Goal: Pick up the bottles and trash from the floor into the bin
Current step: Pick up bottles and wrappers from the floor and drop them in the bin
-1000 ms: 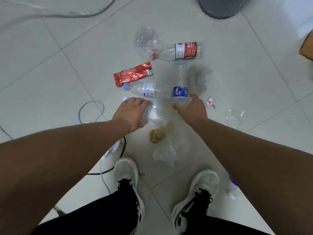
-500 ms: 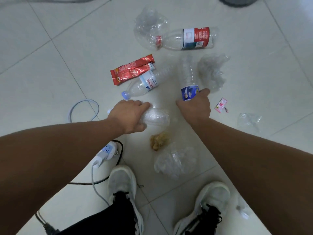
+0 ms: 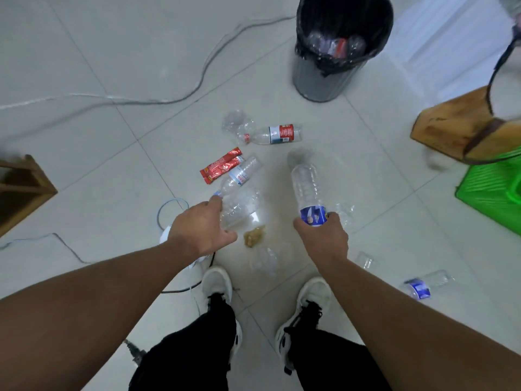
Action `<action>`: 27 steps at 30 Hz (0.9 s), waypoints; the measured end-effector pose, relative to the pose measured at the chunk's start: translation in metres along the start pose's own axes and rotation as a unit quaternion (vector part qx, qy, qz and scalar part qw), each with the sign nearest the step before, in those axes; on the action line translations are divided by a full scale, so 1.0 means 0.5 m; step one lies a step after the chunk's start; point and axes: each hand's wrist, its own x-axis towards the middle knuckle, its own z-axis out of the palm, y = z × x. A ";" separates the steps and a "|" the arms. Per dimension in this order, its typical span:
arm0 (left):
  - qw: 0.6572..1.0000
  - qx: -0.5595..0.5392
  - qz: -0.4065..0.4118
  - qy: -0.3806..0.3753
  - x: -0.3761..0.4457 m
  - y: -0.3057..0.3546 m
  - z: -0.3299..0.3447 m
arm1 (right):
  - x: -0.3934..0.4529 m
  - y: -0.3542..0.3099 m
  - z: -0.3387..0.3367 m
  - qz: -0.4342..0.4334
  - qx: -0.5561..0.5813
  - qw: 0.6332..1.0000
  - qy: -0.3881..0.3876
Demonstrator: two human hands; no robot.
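Head camera, looking down at a tiled floor (image 3: 84, 170). Left of centre, the left hand (image 3: 201, 231) curls its fingers round a clear, label-free bottle (image 3: 242, 206), gripping it near one end. Right of centre, the right hand (image 3: 321, 239) grips the lower end of a clear bottle with a blue label (image 3: 306, 190), which points up the frame.

Just above the left hand lies a bottle with a white label (image 3: 239, 176), touching a red snack wrapper (image 3: 221, 169). Higher, near the middle, a red-labelled bottle (image 3: 275, 134) lies on its side beside crumpled clear plastic (image 3: 232, 122). Between the hands sits a brownish wad (image 3: 253, 235), with more clear plastic (image 3: 265, 259) below it. Another blue-labelled bottle (image 3: 425, 283) lies at the lower right.

At the top, right of centre, stands the bin (image 3: 324, 77), lined with a black bag and already holding bottles. White shoes (image 3: 215, 280) show at the bottom centre, grey cables (image 3: 158, 101) cross the upper left, and a green basket (image 3: 490, 187) sits at the right edge.
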 end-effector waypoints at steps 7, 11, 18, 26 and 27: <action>0.979 -0.174 -0.106 0.000 -0.218 0.151 -0.236 | -0.228 -0.067 -0.249 0.013 0.002 1.000 0.016; 0.972 -0.192 -0.134 0.019 -0.308 0.222 -0.324 | -0.305 -0.095 -0.361 0.005 0.016 1.000 0.015; 0.962 -0.241 -0.127 0.032 -0.376 0.313 -0.428 | -0.362 -0.149 -0.505 -0.014 0.044 0.999 0.002; 0.944 -0.307 -0.104 0.057 -0.298 0.353 -0.504 | -0.360 -0.246 -0.546 -0.018 0.048 0.999 0.018; 0.941 -0.320 -0.102 0.054 -0.280 0.354 -0.516 | -0.355 -0.260 -0.544 -0.016 0.046 0.999 0.022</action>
